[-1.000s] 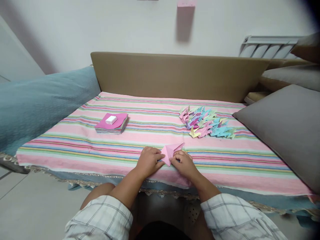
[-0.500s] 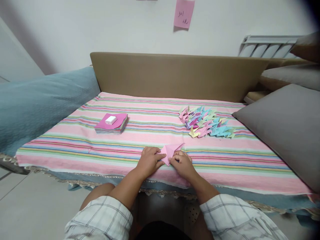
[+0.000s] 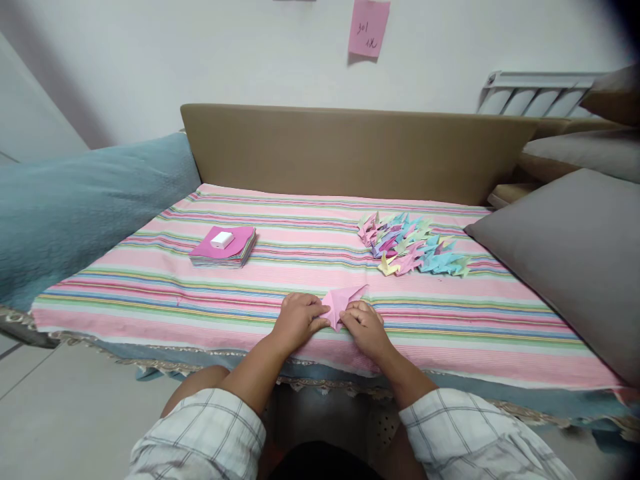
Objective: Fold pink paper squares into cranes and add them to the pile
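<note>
A partly folded sheet of pink origami paper (image 3: 342,299) lies on the striped cloth near its front edge, one point reaching up to the right. My left hand (image 3: 300,316) is closed on the paper's left side, thumb and forefinger on its edge. From the right, my right hand (image 3: 365,325) pinches the lower part of the paper between thumb and fingers. The fingertips of both hands are close together, with a narrow strip of pink between them. Parts of the folds are hidden under the fingers.
Several folded paper cranes (image 3: 411,245) in mixed colours lie at the right. To the left, a stack of coloured paper (image 3: 241,253) carries a small white block (image 3: 222,240). A grey cushion (image 3: 570,260) stands at the right, and a brown backrest (image 3: 340,150) runs behind.
Both hands keep hold of the pink paper. My right thumb and fingertips have shifted slightly on its lower part, and the paper's upper right point has moved a little to the left.
</note>
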Demonstrator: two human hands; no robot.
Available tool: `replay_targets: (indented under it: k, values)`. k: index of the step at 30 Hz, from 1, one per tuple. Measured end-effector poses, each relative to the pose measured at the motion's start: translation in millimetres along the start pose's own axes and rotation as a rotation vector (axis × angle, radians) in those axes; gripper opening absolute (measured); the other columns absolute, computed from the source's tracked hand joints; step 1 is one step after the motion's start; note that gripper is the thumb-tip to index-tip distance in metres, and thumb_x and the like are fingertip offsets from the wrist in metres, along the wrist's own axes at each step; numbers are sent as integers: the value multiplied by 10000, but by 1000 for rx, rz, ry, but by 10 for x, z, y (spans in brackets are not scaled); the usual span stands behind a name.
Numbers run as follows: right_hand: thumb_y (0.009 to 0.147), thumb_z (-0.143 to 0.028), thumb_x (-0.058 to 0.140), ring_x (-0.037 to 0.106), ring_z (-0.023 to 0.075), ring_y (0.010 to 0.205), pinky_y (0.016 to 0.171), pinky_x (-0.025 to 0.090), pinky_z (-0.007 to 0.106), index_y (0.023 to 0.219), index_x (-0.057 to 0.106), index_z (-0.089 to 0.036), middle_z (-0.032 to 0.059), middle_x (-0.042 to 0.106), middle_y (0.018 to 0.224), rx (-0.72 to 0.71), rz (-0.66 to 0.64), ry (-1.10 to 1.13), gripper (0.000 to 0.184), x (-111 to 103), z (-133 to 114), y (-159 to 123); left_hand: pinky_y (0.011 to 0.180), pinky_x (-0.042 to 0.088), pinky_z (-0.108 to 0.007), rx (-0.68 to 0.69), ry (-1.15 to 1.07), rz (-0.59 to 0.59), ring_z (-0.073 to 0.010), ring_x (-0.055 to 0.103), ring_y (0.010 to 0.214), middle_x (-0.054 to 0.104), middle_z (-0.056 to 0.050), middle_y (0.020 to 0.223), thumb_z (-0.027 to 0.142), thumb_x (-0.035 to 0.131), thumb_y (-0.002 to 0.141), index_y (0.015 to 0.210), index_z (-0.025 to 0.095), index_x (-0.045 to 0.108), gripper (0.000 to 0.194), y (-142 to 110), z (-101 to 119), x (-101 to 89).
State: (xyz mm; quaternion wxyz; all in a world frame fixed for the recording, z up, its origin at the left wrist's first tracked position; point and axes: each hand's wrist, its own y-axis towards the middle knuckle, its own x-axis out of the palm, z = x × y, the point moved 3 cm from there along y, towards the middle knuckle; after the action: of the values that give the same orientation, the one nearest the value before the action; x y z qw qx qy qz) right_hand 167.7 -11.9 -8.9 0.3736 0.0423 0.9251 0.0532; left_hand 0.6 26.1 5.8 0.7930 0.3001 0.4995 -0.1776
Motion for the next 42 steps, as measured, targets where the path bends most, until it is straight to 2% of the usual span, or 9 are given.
replay_targets:
  k: [3,5,9,13,18,22,26,31,42]
  values:
    - [821,-247,415,500,186,950,876,304,368,801,703,-307,-7,615,929,-28,-13,-18,295,0,-8,-29,853,361,-365,3,7,-1,-210,556,967,669,-21,1002,478,669,715,1016,315,678,342,5,-12,4]
    - [797,-256,466,489,193,957,893,281,388,835,699,-314,-5,610,936,-42,1,-78,243,7,-18,-53,854,362,-365,14,9,0,-214,557,971,669,-23,1005,508,675,692,1021,315,676,381,4,-17,2]
    - [777,-336,555,478,196,933,907,243,405,837,694,-306,6,601,923,-108,46,-202,154,36,-41,-85,847,370,-362,64,31,8,-209,568,965,673,-33,994,502,654,718,1007,309,682,348,1,-45,8]
    - [772,-317,577,473,188,909,889,248,391,809,687,-294,3,593,891,-141,70,-243,118,53,-32,-85,822,393,-362,152,82,23,-205,584,942,676,-42,995,455,608,779,977,301,692,264,-6,-85,25]
    - [769,-291,573,465,187,901,863,267,378,783,670,-266,5,585,884,-152,55,-270,102,58,-14,-70,867,415,-402,248,94,78,-216,562,990,639,-84,1120,445,584,797,1017,266,673,297,-7,-61,18]
    - [770,-296,576,463,191,907,849,281,369,753,659,-248,11,587,892,-156,48,-281,97,59,-2,-61,948,402,-431,330,62,64,-201,555,1051,648,-85,1119,371,549,842,1084,244,632,285,-3,27,41]
    - [767,-288,575,465,189,895,840,287,367,750,660,-249,10,590,896,-152,41,-277,95,58,2,-57,911,463,-368,400,72,112,-157,603,988,668,-66,1087,269,468,897,1089,228,622,250,-24,90,63]
    - [782,-292,569,468,189,905,835,293,361,800,683,-279,4,592,904,-145,38,-249,116,44,-4,-55,858,497,-345,442,161,191,-169,615,957,688,-54,1040,224,461,899,998,196,661,225,-55,94,79]
    - [787,-352,606,473,188,918,838,292,350,816,702,-307,7,585,881,-147,41,-227,110,48,9,-44,884,488,-338,377,183,107,-179,595,997,681,-46,1061,210,499,878,1019,188,658,214,-49,53,156]
